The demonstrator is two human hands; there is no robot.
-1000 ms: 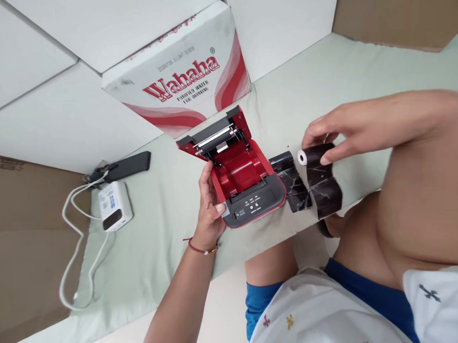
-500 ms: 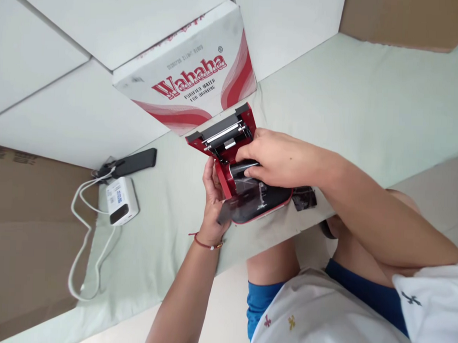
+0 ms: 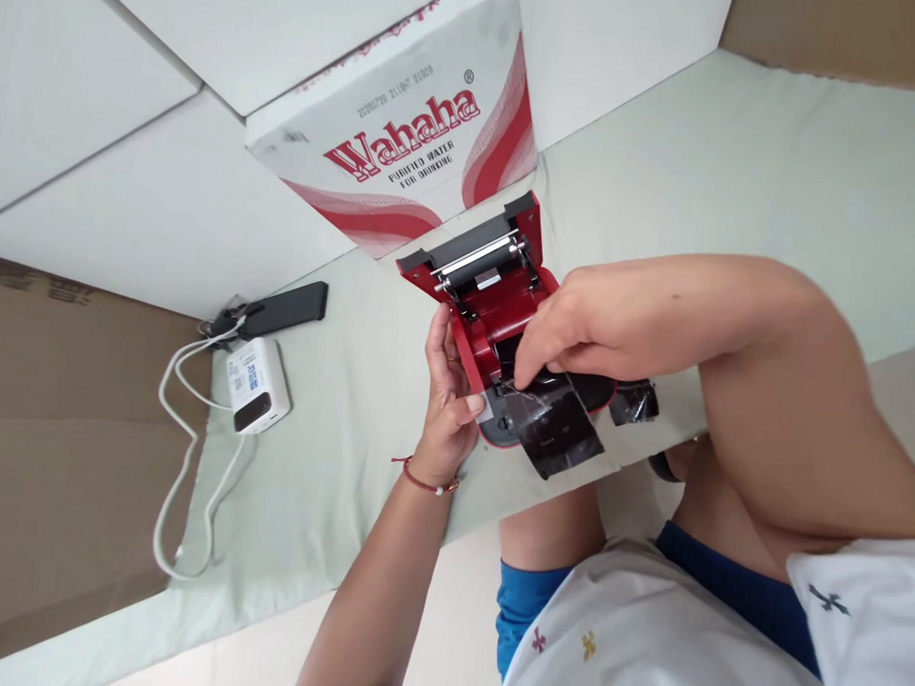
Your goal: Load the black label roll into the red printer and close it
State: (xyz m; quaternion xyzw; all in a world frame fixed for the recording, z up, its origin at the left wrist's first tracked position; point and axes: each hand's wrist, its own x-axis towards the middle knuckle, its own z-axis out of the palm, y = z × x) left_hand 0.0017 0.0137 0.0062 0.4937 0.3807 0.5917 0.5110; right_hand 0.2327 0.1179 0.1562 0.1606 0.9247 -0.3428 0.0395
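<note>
A red and black device with a raised lid, which looks like a label printer, rests near the front edge of the cloth-covered surface. Inside the lid is a dark roller with a metal bar. My left hand grips the device's left side, thumb in front and fingers behind. Over the open body, my right hand has its fingers closed on a dark, shiny film strip. The strip hangs over the device's front edge. Its upper end is hidden under my right hand. Another dark film piece lies at the device's right.
A white and red Wahaha water carton stands just behind the device. To the left lie a white power bank, its looped white cable and a black phone-like slab. Cardboard boxes stand at left and far right.
The film strip has swung from the device's left side to its front. My right hand has shifted toward the front of the body. The whole view has moved slightly.
</note>
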